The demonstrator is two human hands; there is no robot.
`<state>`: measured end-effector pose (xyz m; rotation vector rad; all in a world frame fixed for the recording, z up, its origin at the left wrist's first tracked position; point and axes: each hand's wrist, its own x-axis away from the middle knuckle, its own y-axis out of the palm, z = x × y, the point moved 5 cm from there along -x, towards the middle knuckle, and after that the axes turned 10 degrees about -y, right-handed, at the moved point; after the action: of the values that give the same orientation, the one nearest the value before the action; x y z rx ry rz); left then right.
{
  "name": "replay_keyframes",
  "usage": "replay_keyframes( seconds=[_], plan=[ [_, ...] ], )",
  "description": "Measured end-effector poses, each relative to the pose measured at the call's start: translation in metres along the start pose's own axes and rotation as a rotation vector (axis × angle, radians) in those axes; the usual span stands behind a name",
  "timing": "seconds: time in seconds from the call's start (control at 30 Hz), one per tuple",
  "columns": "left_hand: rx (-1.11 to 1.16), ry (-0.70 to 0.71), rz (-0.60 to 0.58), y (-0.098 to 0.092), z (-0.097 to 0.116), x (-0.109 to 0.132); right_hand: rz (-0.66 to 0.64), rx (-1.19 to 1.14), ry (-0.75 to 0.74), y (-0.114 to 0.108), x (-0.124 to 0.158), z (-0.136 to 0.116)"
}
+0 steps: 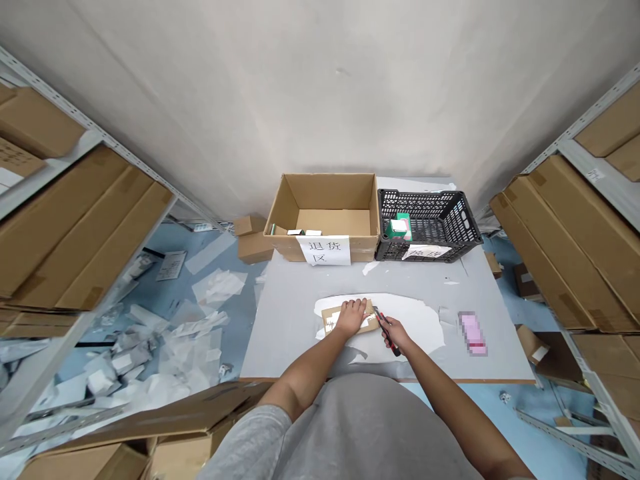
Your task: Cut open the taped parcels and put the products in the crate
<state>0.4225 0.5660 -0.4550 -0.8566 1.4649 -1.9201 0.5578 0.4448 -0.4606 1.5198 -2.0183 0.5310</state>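
Note:
A small cardboard box [371, 323] with a white label lies on a white sheet [415, 320] on the table. My left hand [353, 316] holds it down from above, fingers bent over its top toward the far edge. In my right hand [395, 333] is a red and black utility knife [397, 349], gripped with the fingers wrapped round it. Its tip is at the box's right end; whether the blade touches the cardboard I cannot tell.
Behind stand an open cardboard carton [330, 248] with a paper sign and a black plastic crate [430, 233] holding a green and white box [401, 228]. A pixelated pink item [473, 333] lies right on the grey table [280, 313]. Shelves with cartons flank both sides; wrappers litter the left floor.

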Motion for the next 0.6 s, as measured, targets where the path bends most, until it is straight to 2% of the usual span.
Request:
replay_keyframes(
  seconds=[0.4,0.6],
  plan=[
    [0.016,-0.009,0.013,-0.005,-0.002,-0.001,0.015,-0.006,-0.017,-0.004,-0.002,0.000],
    [0.192,-0.007,-0.036,-0.017,-0.011,-0.007,-0.029,0.133,-0.026,-0.018,0.002,-0.003]
  ],
)
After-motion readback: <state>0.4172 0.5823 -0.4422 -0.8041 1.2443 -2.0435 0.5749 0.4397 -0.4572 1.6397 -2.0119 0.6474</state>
